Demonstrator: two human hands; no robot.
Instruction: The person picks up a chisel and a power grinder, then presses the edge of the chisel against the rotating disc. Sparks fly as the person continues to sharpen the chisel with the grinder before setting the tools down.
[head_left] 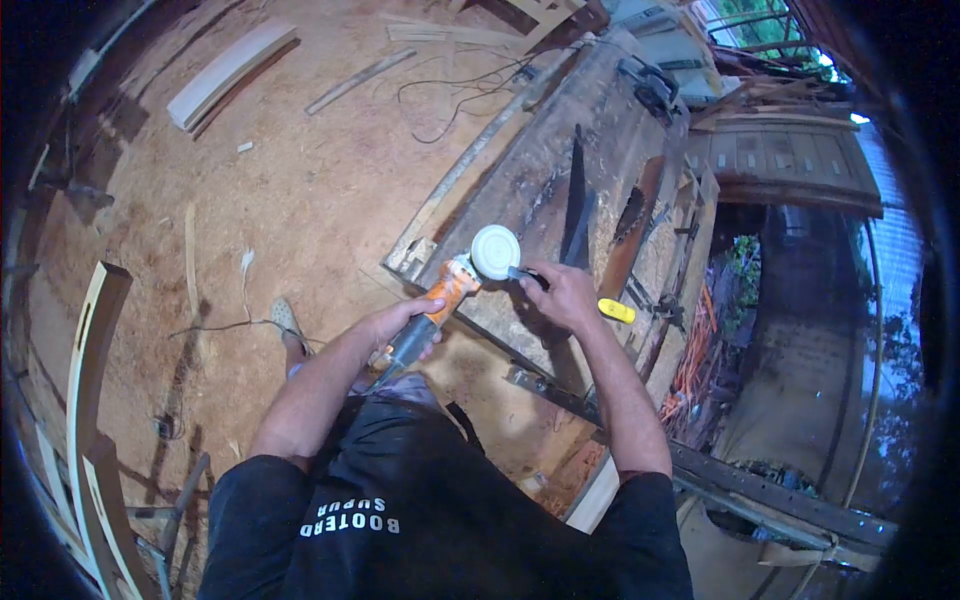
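My left hand (410, 322) is wrapped round the body of an orange and black angle grinder (455, 287), held near the front edge of the bench. A pale round disc (496, 252) sits at its head, face up toward me. My right hand (560, 297) pinches a small dark piece (519, 274) right at the disc's lower right edge; I cannot tell what kind of piece it is. Close beside my right wrist lies a yellow oblong object (617, 310). Below the hands, the wooden workbench (515, 165) has a worn, stained top.
Long dark tapered pieces (577, 200) and a brown wooden strip (634, 235) lie on the bench. A dark metal tool (650, 92) stands at its far end. Stacked curved boards (235, 75) and a cable (440, 115) are on the dusty floor. Slotted timbers (92, 335) stand at left.
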